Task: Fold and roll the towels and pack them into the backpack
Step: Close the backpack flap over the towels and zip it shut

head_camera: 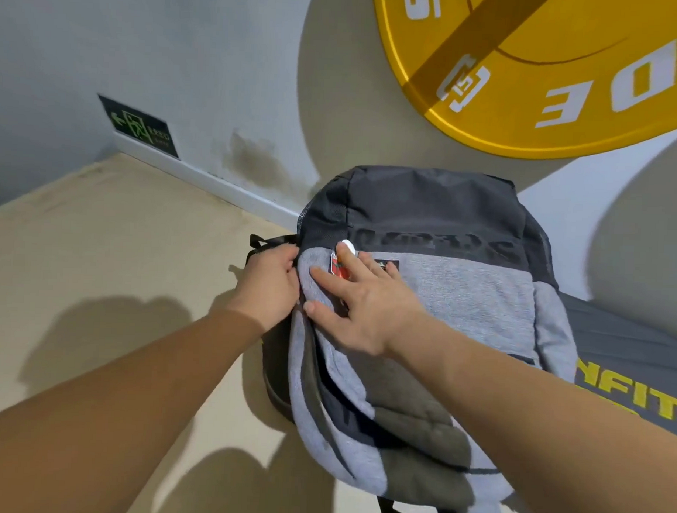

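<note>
Grey-and-black backpack (443, 283) lying on the tan floor (118, 267), its far end close to the wall, its right side against a grey mat (625, 343) with yellow lettering. Left hand (269, 282) at the bag's left edge, fingers curled and pinched on the fabric there, beside a black strap (264, 240). Right hand (360, 303) laid flat on the grey front panel, fingers spread apart, pressing and gripping nothing. Small white-and-red tag (338, 262) poking out by the right fingertips. Main opening gaping along the near left side, with dark olive cloth showing inside, probably a towel (419, 432), though hard to tell from lining. No loose towels anywhere in view. Packing therefore judged largely done; closing the bag apparently what remains.
</note>
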The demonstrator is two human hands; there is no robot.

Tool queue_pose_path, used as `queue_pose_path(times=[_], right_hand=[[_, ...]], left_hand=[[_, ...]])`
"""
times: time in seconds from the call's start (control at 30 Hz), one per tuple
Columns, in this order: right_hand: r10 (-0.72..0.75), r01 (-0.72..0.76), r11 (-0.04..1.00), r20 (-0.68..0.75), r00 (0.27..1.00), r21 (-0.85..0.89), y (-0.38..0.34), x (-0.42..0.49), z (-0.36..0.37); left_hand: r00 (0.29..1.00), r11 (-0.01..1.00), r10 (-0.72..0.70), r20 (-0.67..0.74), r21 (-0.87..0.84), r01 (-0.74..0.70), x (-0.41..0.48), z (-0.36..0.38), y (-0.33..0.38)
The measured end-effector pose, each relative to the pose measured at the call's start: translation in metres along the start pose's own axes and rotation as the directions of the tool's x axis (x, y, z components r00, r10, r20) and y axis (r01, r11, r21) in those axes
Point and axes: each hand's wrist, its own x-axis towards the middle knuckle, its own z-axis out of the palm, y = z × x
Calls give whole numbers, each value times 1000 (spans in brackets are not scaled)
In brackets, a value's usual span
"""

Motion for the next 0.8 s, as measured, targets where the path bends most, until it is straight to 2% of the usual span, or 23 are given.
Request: queue_pose_path(times=[0.07,0.17,0.27,0.4,0.5,0.57,0.67,0.73,0.8], right_hand=[[53,-52,998,48,997,-29,2,10,-1],[90,-86,995,80,993,-48,-7,18,1],[114,-108,993,104,988,-56,-16,21,2],[153,-139,986,163,975,-96,-22,23,2],[159,-151,987,188,969,-60,-24,24,-2],[170,-171,985,207,963,-15,-24,28,-7],[162,-172,985,222,962,24,-21,31,-11],[102,-122,988,192,976,93,-17,26,-11],[29,-42,980,71,997,193,-12,9,-10]], left_hand=[[999,991,27,-24,129,-23,5,0,5],[1000,935,-18,-7,354,19,0,-7,0],[999,889,-42,-23,455,48,-9,-12,-5],[987,880,-127,102,471,65,-22,-20,3],[962,842,-118,246,538,-34,-53,-30,23],[943,885,-36,331,449,-124,-90,-36,31],[856,952,88,509,211,-224,-140,-42,44],[878,979,89,470,121,-164,-154,-41,44],[930,993,45,366,83,-81,-154,-40,39]])
